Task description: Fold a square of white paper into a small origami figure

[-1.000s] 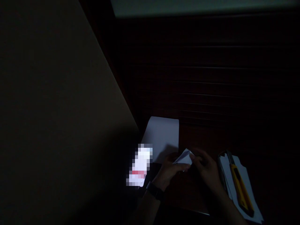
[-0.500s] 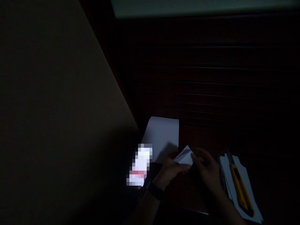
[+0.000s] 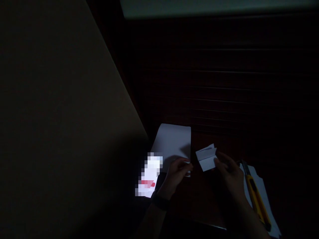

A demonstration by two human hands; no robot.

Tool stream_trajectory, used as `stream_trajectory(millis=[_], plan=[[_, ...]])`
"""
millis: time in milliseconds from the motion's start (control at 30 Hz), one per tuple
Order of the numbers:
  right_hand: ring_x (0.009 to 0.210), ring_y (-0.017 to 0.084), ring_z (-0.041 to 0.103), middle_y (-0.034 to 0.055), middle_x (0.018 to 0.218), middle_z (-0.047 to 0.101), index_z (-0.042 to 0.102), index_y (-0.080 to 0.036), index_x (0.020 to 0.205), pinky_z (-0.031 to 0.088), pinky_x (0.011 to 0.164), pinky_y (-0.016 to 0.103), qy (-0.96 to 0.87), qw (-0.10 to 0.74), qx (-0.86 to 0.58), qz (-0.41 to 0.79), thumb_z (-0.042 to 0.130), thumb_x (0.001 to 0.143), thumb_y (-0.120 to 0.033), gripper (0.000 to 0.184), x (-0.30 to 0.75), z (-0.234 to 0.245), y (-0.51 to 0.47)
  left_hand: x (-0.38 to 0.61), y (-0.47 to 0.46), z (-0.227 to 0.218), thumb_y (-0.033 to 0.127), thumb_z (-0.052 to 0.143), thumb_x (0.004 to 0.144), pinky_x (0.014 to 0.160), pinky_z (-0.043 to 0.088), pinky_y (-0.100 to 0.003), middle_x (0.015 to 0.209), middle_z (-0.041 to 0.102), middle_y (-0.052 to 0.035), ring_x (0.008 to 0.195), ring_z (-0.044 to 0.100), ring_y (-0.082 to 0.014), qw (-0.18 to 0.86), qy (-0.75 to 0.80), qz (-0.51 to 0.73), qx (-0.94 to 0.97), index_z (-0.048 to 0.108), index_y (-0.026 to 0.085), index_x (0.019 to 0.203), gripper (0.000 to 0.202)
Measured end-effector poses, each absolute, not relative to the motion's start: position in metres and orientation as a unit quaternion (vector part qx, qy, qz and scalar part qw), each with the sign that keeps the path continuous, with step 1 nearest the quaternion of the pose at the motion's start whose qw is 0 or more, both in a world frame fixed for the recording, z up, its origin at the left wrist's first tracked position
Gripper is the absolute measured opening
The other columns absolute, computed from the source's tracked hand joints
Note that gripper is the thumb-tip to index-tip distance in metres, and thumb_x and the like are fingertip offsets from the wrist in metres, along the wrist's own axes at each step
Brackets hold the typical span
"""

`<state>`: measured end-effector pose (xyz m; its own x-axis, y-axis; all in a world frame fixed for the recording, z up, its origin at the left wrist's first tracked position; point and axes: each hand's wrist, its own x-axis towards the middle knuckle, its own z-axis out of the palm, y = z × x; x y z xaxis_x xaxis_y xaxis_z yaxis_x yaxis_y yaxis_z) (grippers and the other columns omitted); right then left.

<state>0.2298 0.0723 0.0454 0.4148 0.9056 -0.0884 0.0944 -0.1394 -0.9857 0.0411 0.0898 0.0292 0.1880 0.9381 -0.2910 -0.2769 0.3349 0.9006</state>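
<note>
The scene is very dark. My right hand (image 3: 230, 172) pinches a small folded piece of white paper (image 3: 206, 157) by its right edge and holds it up above the dark wooden desk (image 3: 206, 205). My left hand (image 3: 175, 176), with a dark watch on its wrist, sits a little to the left, apart from the folded piece; its fingers are curled beside the lower corner of a white sheet (image 3: 173, 142). Whether it holds anything I cannot make out.
A lit phone screen (image 3: 149, 177) glows left of my left hand. A yellow utility knife (image 3: 256, 199) lies on white paper (image 3: 264, 196) at the right. A pale wall (image 3: 62, 116) fills the left; dark slatted wood (image 3: 224, 83) stands behind.
The two hands have parted. My right hand has lifted the folded paper up and to the right, now opened out flatter; my left hand has let go and stayed low.
</note>
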Motion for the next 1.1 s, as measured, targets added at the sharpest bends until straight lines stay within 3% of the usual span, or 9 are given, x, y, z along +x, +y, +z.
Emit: stream_trajectory(millis=[133, 333, 500, 633, 900, 1100], plan=[[0.069, 0.022, 0.064, 0.0049, 0.072, 0.069, 0.054, -0.018, 0.12, 0.05, 0.059, 0.03, -0.41, 0.508, -0.633, 0.417, 0.06, 0.077, -0.042, 0.049, 0.223, 0.046, 0.07, 0.046, 0.088, 0.043, 0.033, 0.07, 0.068, 0.067, 0.05, -0.029, 0.101, 0.064, -0.0106, 0.088, 0.062, -0.0225, 0.712, 0.402, 0.446, 0.364, 0.061, 0.016, 0.103, 0.04], [0.06, 0.02, 0.062, 0.0038, 0.072, 0.069, 0.053, -0.019, 0.12, 0.049, 0.053, 0.029, -0.407, 0.472, -0.567, 0.539, 0.065, 0.072, -0.042, 0.054, 0.221, 0.042, 0.07, 0.05, 0.091, 0.031, 0.035, 0.069, 0.069, 0.055, 0.042, -0.024, 0.067, 0.065, -0.0062, 0.06, 0.058, -0.0151, 0.662, 0.45, 0.42, 0.428, 0.067, 0.01, 0.073, 0.025], [0.056, 0.018, 0.061, 0.0054, 0.066, 0.068, 0.066, -0.014, 0.093, 0.049, 0.051, 0.028, -0.404, 0.45, -0.522, 0.601, 0.068, 0.07, -0.039, 0.034, 0.228, 0.035, 0.072, 0.045, 0.089, 0.026, 0.033, 0.067, 0.071, 0.059, 0.042, -0.024, 0.071, 0.065, -0.0045, 0.066, 0.058, -0.0153, 0.667, 0.44, 0.406, 0.443, 0.068, 0.012, 0.077, 0.022], [0.055, 0.019, 0.062, 0.0068, 0.062, 0.066, 0.068, -0.011, 0.081, 0.05, 0.051, 0.029, -0.375, 0.446, -0.521, 0.623, 0.067, 0.072, -0.038, 0.029, 0.23, 0.03, 0.073, 0.046, 0.088, 0.026, 0.033, 0.065, 0.072, 0.059, 0.043, -0.024, 0.07, 0.064, -0.0034, 0.066, 0.059, -0.0154, 0.681, 0.435, 0.4, 0.433, 0.067, 0.013, 0.076, 0.02], [0.067, 0.02, 0.065, 0.0083, 0.08, 0.069, 0.067, -0.014, 0.09, 0.052, 0.062, 0.031, -0.364, 0.448, -0.473, 0.665, 0.072, 0.067, -0.031, 0.029, 0.23, 0.033, 0.072, 0.049, 0.087, 0.026, 0.029, 0.07, 0.067, 0.062, 0.047, -0.028, 0.08, 0.065, -0.0078, 0.072, 0.062, -0.0184, 0.726, 0.422, 0.424, 0.339, 0.066, 0.01, 0.081, 0.024], [0.076, 0.022, 0.065, 0.0079, 0.088, 0.069, 0.064, -0.016, 0.1, 0.051, 0.073, 0.036, -0.383, 0.425, -0.44, 0.692, 0.074, 0.066, -0.028, 0.037, 0.232, 0.037, 0.069, 0.048, 0.09, 0.025, 0.024, 0.067, 0.068, 0.066, 0.048, -0.031, 0.076, 0.063, -0.0062, 0.072, 0.062, -0.0189, 0.744, 0.395, 0.442, 0.31, 0.064, 0.011, 0.074, 0.014]])
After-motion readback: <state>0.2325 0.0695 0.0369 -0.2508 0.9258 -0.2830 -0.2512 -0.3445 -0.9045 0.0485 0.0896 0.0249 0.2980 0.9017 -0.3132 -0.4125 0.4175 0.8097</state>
